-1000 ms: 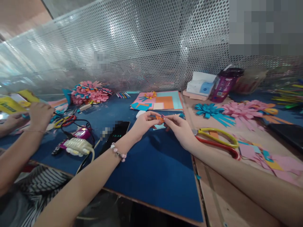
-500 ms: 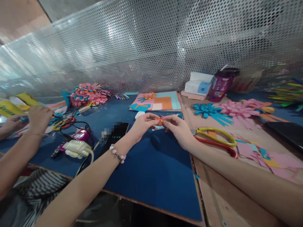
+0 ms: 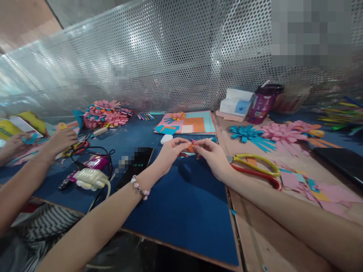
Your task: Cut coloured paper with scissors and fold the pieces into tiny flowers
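My left hand [image 3: 169,154] and my right hand [image 3: 211,155] meet above the blue mat [image 3: 181,204], fingertips pinched together on a small orange and pink paper piece [image 3: 191,146]. Most of that piece is hidden between the fingers. A beaded bracelet [image 3: 140,185] circles my left wrist. Just beyond the hands lies a stack of coloured paper sheets [image 3: 187,122] with a small paper flower on it.
Yellow and red scissors [image 3: 256,169] lie right of my right hand, near blue and pink paper flowers [image 3: 266,133]. A phone [image 3: 136,166], a glue gun with cable [image 3: 89,175], a tissue box [image 3: 237,102] and a purple cup [image 3: 263,102] are around. Another person's hands [image 3: 53,141] work at left. Perforated metal screen behind.
My hands keep pinching the small paper piece and shift only slightly. The other person's hand at left has reached forward onto the table.
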`<state>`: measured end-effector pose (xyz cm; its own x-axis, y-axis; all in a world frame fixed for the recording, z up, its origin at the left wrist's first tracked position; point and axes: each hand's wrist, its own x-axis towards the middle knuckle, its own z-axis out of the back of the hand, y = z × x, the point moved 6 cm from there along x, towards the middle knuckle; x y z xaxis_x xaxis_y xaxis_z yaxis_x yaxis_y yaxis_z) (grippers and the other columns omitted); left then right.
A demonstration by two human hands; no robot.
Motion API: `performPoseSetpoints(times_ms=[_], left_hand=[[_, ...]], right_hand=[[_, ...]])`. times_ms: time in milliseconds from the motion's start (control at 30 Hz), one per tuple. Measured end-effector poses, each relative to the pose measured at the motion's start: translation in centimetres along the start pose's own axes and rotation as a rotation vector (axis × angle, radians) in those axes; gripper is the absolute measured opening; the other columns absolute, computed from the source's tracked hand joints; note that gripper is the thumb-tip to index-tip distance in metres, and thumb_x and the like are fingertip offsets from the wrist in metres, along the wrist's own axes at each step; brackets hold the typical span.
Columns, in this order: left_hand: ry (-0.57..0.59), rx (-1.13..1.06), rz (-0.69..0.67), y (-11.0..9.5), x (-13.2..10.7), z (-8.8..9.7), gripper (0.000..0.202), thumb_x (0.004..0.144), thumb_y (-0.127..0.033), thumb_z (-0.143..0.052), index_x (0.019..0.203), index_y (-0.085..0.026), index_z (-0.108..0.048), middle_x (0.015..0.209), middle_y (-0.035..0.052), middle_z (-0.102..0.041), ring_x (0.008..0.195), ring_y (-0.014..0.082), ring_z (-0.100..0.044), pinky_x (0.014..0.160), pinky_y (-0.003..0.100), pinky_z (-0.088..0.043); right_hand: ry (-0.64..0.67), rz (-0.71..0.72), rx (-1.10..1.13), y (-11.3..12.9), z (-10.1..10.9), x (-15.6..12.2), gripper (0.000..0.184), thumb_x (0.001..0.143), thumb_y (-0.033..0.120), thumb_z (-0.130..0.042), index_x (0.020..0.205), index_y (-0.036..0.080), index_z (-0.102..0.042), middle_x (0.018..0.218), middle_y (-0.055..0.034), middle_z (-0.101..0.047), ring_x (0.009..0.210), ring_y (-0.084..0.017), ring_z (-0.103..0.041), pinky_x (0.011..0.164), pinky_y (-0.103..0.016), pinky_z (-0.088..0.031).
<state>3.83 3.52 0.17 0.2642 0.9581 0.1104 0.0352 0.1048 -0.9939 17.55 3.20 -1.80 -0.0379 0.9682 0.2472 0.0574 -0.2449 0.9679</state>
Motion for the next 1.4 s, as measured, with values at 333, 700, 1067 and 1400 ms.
performPoseSetpoints(times_ms=[333,700,1067,1400], left_hand=[[-0.005,-0.038,-0.013,0.53,0.06,-0.18,0.023,0.073,-0.032,-0.067,0.088,-0.015,-0.060,0.084,0.0052,-0.065,0.080,0.0135,-0.060,0.071,0.027,-0.049],[-0.006,-0.046,-0.033,0.65,0.02,-0.26,0.023,0.073,-0.032,-0.067,0.087,-0.014,-0.060,0.084,0.0041,-0.065,0.077,0.0124,-0.061,0.072,0.027,-0.048],[-0.016,-0.039,-0.029,0.67,0.00,-0.20,0.024,0.072,-0.032,-0.068,0.086,-0.014,-0.061,0.083,0.0037,-0.065,0.077,0.0121,-0.060,0.073,0.027,-0.048],[-0.047,0.005,-0.062,0.56,-0.03,-0.08,0.024,0.074,-0.033,-0.066,0.088,-0.014,-0.061,0.084,0.0047,-0.065,0.078,0.0126,-0.061,0.073,0.027,-0.048]], right_hand=[[-0.005,-0.007,0.051,0.25,-0.07,-0.27,0.025,0.069,0.038,-0.067,0.085,0.018,-0.064,0.078,-0.0028,-0.062,0.071,-0.015,-0.057,0.056,-0.026,-0.046],[0.015,-0.009,0.116,0.56,-0.30,-0.45,0.023,0.069,0.036,-0.067,0.082,0.018,-0.063,0.074,-0.0014,-0.059,0.068,-0.014,-0.054,0.053,-0.025,-0.046],[0.009,0.034,0.068,0.53,-0.25,-0.29,0.025,0.069,0.038,-0.067,0.082,0.018,-0.062,0.070,-0.0005,-0.058,0.065,-0.014,-0.053,0.051,-0.025,-0.046],[0.014,0.033,0.025,0.68,-0.30,-0.42,0.027,0.071,0.040,-0.066,0.085,0.018,-0.061,0.065,0.0010,-0.056,0.060,-0.013,-0.052,0.051,-0.026,-0.045]])
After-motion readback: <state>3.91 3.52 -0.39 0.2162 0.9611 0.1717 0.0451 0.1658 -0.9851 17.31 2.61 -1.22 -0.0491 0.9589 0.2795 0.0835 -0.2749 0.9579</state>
